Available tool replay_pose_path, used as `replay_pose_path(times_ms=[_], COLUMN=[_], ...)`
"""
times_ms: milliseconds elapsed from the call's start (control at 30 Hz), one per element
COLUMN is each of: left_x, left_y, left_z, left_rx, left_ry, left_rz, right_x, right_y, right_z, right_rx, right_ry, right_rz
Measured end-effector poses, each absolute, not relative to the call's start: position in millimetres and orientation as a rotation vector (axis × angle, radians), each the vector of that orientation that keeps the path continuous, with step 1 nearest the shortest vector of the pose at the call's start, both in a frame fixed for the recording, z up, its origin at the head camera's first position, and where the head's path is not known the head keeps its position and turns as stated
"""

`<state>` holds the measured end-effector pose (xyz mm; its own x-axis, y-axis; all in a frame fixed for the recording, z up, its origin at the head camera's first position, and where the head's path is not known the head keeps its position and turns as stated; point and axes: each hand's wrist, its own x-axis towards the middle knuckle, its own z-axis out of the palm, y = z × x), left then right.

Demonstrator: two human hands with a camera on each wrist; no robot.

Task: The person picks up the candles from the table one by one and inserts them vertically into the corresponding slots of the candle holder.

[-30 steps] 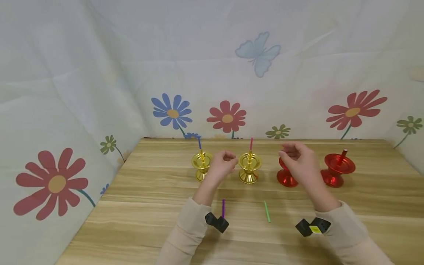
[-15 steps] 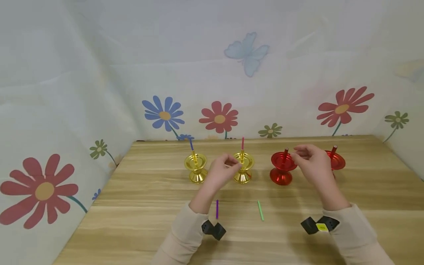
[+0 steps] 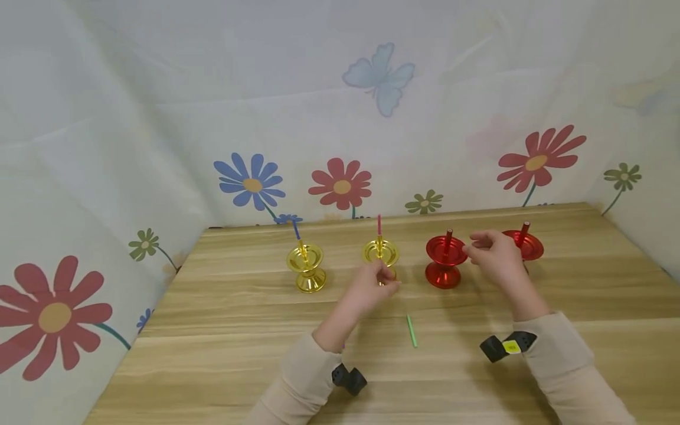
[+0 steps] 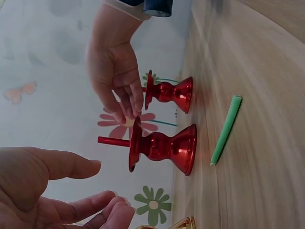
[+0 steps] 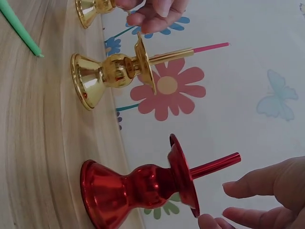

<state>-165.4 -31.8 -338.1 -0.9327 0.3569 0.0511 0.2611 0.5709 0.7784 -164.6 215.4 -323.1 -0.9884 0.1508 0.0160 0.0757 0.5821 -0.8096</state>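
My left hand (image 3: pixel 369 289) is in front of the gold candle holder (image 3: pixel 380 251) with a pink candle (image 3: pixel 379 225), covering part of its base. Its thumb and fingers are apart and empty in the left wrist view. My right hand (image 3: pixel 496 257) is between two red candle holders: a nearer one (image 3: pixel 444 276) and a farther one (image 3: pixel 533 248), which it partly hides. Its relaxed fingers are beside the nearer holder's dish (image 5: pixel 183 181); I cannot tell whether they touch it. A green candle (image 3: pixel 412 332) lies on the table. My left forearm covers most of a purple candle (image 3: pixel 343 346).
At the left stands another gold candle holder (image 3: pixel 310 280) with a blue candle (image 3: pixel 296 230). Both red holders have bare upright tubes. A flowered cloth (image 3: pixel 265 106) hangs behind the wooden table (image 3: pixel 239 319).
My left hand has moved right and nearer, from between the gold holders. My right hand has shifted from before the nearer red holder to its right side. The view has swung right.
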Motion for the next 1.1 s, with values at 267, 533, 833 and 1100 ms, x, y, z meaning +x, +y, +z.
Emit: replay_pose_path(times_ms=[267, 533, 833, 1100], left_x=[-158, -146, -140, -140], left_y=[-21, -12, -5, -2], left_z=[-347, -355, -368, -372], left_rx=[0.610, 0.523, 0.527, 0.591], left_ry=[2.730, 2.740, 2.759, 2.807], left_rz=[1.109, 0.880, 0.756, 0.629], right_x=[-172, -176, -176, -177], right_y=[221, 226, 227, 227], right_z=[-327, -335, -335, -337], right_rx=[-0.265, -0.272, -0.278, -0.279], right_ry=[-2.760, -2.738, -2.741, -2.728], right_rz=[1.599, 1.745, 1.795, 1.807])
